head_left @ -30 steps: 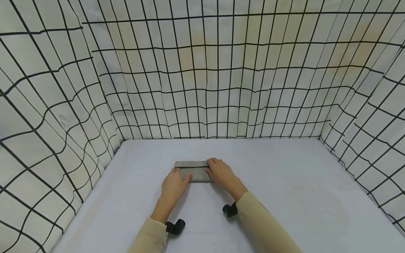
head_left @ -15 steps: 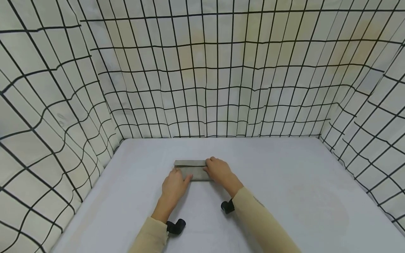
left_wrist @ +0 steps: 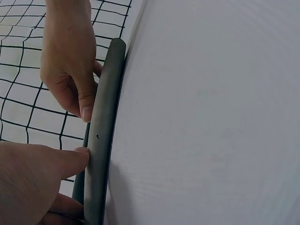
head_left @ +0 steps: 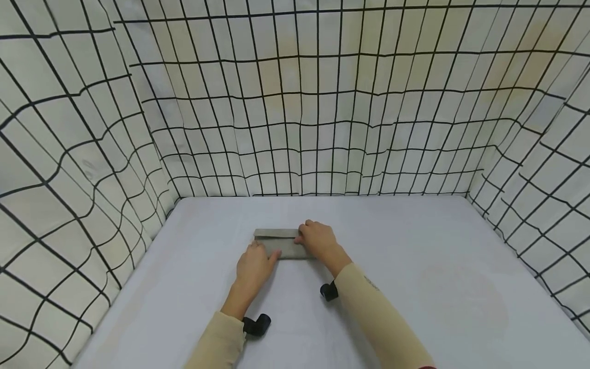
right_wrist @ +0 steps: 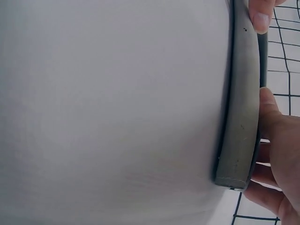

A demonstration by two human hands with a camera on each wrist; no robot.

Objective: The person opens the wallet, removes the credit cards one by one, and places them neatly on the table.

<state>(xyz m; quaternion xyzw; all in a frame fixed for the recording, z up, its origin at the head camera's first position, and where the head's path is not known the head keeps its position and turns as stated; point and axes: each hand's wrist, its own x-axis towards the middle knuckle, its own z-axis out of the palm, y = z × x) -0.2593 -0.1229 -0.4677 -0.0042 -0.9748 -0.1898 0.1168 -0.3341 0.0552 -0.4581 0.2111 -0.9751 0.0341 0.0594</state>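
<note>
A flat grey-green case (head_left: 288, 250) with a long flap (head_left: 276, 233) along its far side lies in the middle of the white table in the head view. A dark gap runs between flap and body. My left hand (head_left: 253, 264) holds the left end, thumb on the near part and fingers at the edge. At the right end my right hand (head_left: 319, 240) pinches the flap, thumb at the gap. The left wrist view shows the case's smooth curved side (left_wrist: 104, 126) with a small dark mark. Stitching crosses its end (right_wrist: 232, 178) in the right wrist view. The case's inside is hidden.
Around the white table (head_left: 415, 256) stand white walls covered with black netting (head_left: 318, 123), at the back and both sides. A black wrist mount (head_left: 258, 325) sticks out from the left sleeve, another mount (head_left: 329, 291) from the right sleeve.
My right thumb has slid up and left to the gap under the flap, and the right hand has shifted slightly left. The left hand keeps its hold. The head view has tilted a little.
</note>
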